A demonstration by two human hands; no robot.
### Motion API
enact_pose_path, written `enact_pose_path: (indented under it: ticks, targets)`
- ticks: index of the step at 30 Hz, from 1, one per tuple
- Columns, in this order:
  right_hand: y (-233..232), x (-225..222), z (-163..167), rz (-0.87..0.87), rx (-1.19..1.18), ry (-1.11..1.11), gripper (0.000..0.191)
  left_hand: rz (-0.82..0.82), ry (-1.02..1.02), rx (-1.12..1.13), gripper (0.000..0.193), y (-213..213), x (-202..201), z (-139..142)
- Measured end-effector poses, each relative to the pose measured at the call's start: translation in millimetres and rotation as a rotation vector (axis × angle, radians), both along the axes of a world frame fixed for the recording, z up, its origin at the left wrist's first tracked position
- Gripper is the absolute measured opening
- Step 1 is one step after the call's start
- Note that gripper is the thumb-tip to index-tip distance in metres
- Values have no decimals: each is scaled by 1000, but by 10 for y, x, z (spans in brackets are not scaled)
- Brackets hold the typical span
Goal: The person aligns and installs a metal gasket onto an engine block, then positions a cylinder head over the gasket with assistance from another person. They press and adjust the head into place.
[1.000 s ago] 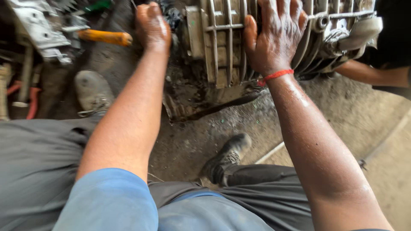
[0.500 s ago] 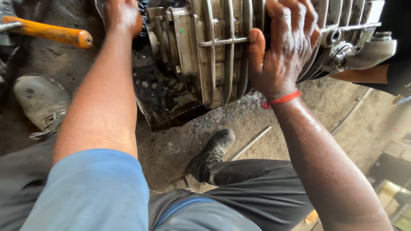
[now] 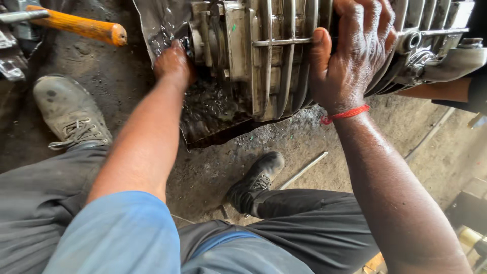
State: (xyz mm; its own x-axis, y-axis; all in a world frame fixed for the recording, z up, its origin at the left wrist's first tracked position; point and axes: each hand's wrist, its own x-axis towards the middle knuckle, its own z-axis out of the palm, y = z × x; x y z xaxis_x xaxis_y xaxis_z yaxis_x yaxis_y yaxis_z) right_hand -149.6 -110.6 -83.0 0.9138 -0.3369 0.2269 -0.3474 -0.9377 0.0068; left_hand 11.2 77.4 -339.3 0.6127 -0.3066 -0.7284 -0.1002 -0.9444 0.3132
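Gripping the ribbed metal engine case (image 3: 264, 66) from both ends, the person holds it at twelve o'clock, above the dirt floor (image 3: 324, 142). The right hand (image 3: 355, 56) is closed over the fins, thumb on the near face. The left hand (image 3: 175, 63) presses at the oily end, at ten o'clock; its fingers are hidden. The long axis of the case runs from nine to three o'clock, and both hands already touch it.

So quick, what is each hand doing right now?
Left hand: closed, pressed against the end of the ribbed metal engine casing; whether it holds anything cannot be told.
Right hand: fingers wrapped over the casing's ribs, gripping it.
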Motion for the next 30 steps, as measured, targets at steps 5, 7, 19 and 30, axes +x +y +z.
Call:
enact_pose_path:
  ticks: [5,7,19,30]
  targets:
    - [-5,-38,-7,12,34,-1,43,-403,-379,-120,78,110,-371,294]
    - [-23,-72,-25,13,8,17,42,-572,-301,-58,88,149,-480,362]
    - [-53,-69,-17,73,-5,-71,41,-138,3,-459,36,179,-794,276]
    - [21,-97,20,40,-66,-160,35,809,41,-1555,28,295,-1057,1520]
